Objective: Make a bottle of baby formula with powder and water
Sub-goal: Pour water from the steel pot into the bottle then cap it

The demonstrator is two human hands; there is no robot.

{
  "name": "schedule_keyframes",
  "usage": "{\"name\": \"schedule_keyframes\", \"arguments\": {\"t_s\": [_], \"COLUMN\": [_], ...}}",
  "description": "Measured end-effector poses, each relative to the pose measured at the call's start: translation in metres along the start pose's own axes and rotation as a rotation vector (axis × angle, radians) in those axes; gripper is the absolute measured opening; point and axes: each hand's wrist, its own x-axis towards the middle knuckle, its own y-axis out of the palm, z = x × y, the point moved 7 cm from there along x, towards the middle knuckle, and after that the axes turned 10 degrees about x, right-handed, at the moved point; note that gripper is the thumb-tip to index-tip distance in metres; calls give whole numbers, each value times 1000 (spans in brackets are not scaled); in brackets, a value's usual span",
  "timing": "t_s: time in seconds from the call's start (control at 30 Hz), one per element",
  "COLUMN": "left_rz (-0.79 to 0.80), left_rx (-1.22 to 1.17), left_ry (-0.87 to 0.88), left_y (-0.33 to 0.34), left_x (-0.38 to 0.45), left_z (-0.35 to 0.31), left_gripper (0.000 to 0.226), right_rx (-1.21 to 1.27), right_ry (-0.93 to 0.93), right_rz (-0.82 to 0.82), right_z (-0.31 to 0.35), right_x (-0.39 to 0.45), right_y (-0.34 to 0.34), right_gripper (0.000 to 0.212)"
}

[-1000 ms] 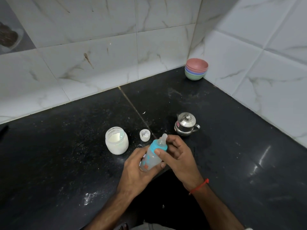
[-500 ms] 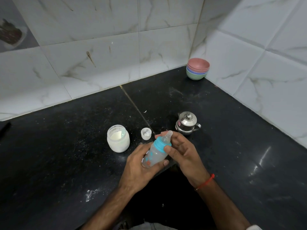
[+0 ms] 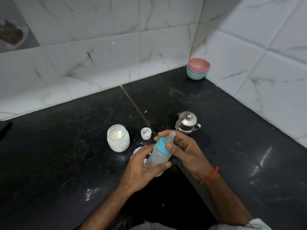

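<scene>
I hold a baby bottle tilted above the front of the black counter; it has a cloudy clear body, a blue collar and a clear teat. My left hand grips the bottle's body from below. My right hand pinches the blue collar and teat at the top. An open glass jar of white powder stands on the counter to the left. A small white cap with powder in it sits beside the jar. A lidded steel pot stands behind my right hand.
A stack of coloured bowls sits in the far corner against the tiled walls. A pale lid lies half hidden under my left hand. Spilled powder dusts the black counter at the front left.
Both hands have lifted the bottle slightly up and to the right while keeping the same grips. The jar, cap and pot have not moved.
</scene>
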Motion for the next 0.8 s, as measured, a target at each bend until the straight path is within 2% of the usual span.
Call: {"name": "schedule_keyframes", "arguments": {"t_s": [0.07,0.2,0.3,0.43,0.53,0.6,0.7,0.8], "left_rz": [61,189,225,44,-125,-147,-136,-111], "left_rx": [-34,-131,-138,-89,84,189,290,212], "left_ry": [-8,-19,-15,-6,28,60,75,99], "left_y": [2,6,7,1,-7,-11,-16,-20], "left_x": [1,1,2,5,5,7,8,10], "left_z": [-4,-7,-6,-8,-13,-18,-18,-21], "left_gripper": [44,45,48,47,52,54,61,57], "right_rx": [32,191,204,152,66,-42,-107,-50], "right_ry": [-7,-3,-6,-38,-57,-83,-114,-129], "right_rz": [33,108,104,-111,-326,-413,-447,-371], "right_z": [3,6,6,-1,-5,-4,-2,2], "right_x": [0,-1,-1,4,3,-1,-5,-2], "right_y": [-1,1,3,1,0,1,3,2], "right_gripper": [30,53,51,31,33,36,40,32]}}
